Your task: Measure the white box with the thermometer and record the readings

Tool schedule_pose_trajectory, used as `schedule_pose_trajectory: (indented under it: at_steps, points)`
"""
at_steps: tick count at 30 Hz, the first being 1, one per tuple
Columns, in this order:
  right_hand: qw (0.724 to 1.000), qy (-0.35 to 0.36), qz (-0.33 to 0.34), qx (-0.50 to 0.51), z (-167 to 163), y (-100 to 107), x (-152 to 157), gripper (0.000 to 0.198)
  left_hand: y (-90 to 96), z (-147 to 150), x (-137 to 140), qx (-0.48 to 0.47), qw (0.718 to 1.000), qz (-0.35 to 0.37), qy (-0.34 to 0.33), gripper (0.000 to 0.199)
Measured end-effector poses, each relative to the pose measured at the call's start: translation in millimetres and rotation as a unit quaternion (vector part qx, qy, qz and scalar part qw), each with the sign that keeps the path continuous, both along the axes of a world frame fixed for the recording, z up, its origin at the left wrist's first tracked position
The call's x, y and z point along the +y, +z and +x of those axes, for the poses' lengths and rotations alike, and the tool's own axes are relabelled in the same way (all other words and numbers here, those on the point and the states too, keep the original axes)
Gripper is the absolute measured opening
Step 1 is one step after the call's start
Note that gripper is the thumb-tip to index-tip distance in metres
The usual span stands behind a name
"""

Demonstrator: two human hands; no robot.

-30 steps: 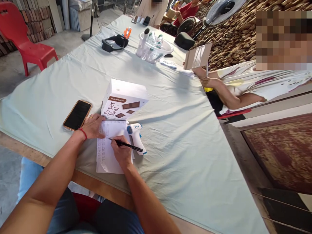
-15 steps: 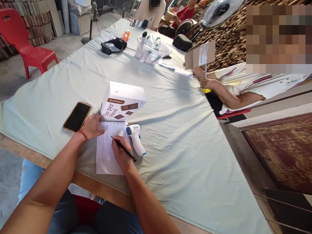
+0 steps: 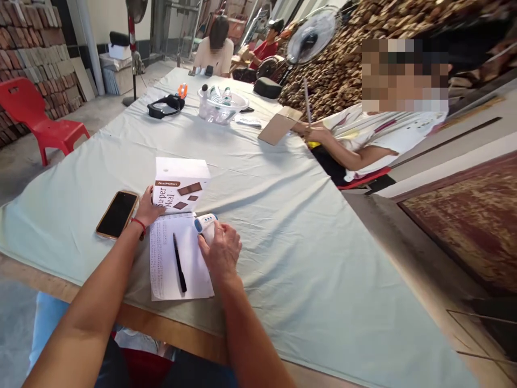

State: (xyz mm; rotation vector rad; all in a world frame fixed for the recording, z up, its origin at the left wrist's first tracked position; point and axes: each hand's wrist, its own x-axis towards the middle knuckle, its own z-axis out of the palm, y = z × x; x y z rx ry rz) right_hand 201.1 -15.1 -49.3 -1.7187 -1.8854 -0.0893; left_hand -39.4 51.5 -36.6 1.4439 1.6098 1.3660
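Observation:
My right hand (image 3: 221, 249) is wrapped around the white and blue infrared thermometer (image 3: 206, 222), whose head points away from me. Beside it, a black pen (image 3: 180, 264) lies on the printed sheets of paper (image 3: 161, 280). My left hand (image 3: 147, 209), with a red string on the wrist, grips the lower left edge of a white Super Meal box (image 3: 181, 170); the thumb is in front and the fingers are partly hidden. The box stands at the far edge of the sheets. A phone (image 3: 117, 214) with a dark screen lies left of my left hand.
Farther up the cloth-covered table (image 3: 323, 280) are black goggles (image 3: 166, 106), orange tape (image 3: 183, 90) and a clear basin (image 3: 238, 102) with bottles. At right a seated person holds a cardboard piece (image 3: 278, 126). A red chair (image 3: 40, 118) stands at left; fans and people are behind.
My right hand has laid the pen on the paper and taken hold of the thermometer. My left hand has shifted from the sheet's edge onto the box. The other person's cardboard has tilted lower.

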Motion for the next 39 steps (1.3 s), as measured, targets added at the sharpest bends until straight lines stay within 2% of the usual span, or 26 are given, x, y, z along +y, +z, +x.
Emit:
schedule_pose_trajectory:
  at_steps: [1, 3, 6, 8, 10, 12, 13, 17, 21, 33, 39]
  points:
    - [0.999, -0.031, -0.034, 0.002, 5.3, -0.3, 3.9, 0.043, 1.8, 0.5, -1.3, -0.01, 1.0, 0.001, -0.008, 0.066]
    - [0.993, -0.048, -0.106, 0.032, 12.3, -0.3, 11.2, 0.033, 4.9, 0.8, -5.5, -0.029, 0.999, 0.012, -0.012, 0.063]
    - [0.972, 0.0, -0.139, 0.191, 8.5, 4.7, 17.3, 0.027, 7.5, -1.4, -10.1, -0.021, 0.999, 0.022, -0.012, 0.058]
    - [0.928, 0.057, -0.123, 0.346, -3.1, 11.2, 17.4, 0.035, 8.5, -4.3, -10.1, 0.002, 1.0, 0.027, -0.012, 0.052]
    - [0.865, 0.123, -0.123, 0.47, -18.2, 17.7, 15.6, 0.043, 9.2, -7.7, -8.1, 0.04, 0.999, 0.032, -0.003, 0.048]
    - [0.819, 0.175, -0.14, 0.528, -32.3, 22.1, 14.1, 0.048, 9.2, -10.9, -5.6, 0.079, 0.996, 0.037, 0.01, 0.047]
    - [0.808, 0.194, -0.149, 0.536, -37.8, 23.4, 13.9, 0.051, 9.0, -12.3, -4.4, 0.095, 0.995, 0.04, 0.015, 0.047]
    - [0.81, 0.23, -0.163, 0.514, -46.3, 26.0, 16.5, 0.055, 8.2, -14.7, -1.8, 0.129, 0.991, 0.043, 0.011, 0.051]
    - [0.816, 0.239, -0.171, 0.498, -42.2, 28.6, 17.7, 0.05, 9.9, -13.4, -2.0, 0.129, 0.991, 0.037, -0.022, 0.053]
    - [0.834, 0.234, -0.124, 0.484, -42.6, 26.3, 14.3, 0.043, 12.9, -12.4, -3.6, 0.118, 0.992, 0.038, -0.031, 0.053]
    - [0.829, 0.227, -0.158, 0.485, -41.9, 27.9, 13.8, 0.04, 19.8, -14.2, -2.8, 0.107, 0.993, 0.024, -0.044, 0.05]
